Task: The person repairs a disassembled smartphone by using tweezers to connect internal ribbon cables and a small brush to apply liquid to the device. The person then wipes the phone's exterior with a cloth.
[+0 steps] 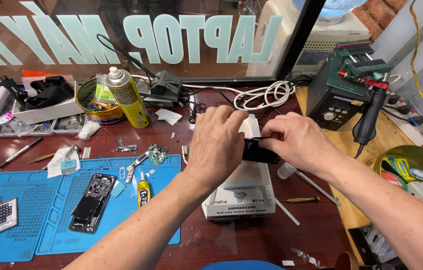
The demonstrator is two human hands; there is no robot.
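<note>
Both my hands meet over a white heating plate machine (239,197) at the middle of the dark red bench. My left hand (216,142) and my right hand (296,140) grip a small black phone part (259,152) between them, just above the machine's flat top. The left hand covers the part's left end. An opened black phone (91,202) lies on a blue work mat (36,220) to the left, with a small yellow glue tube (143,192) beside it.
A yellow spray can (129,100), a round tin (94,102) and parts trays stand at the back left. A hot air station (339,90) with its black handle sits at the right, near a coiled white cable (266,95). A screwdriver (301,200) lies right of the machine.
</note>
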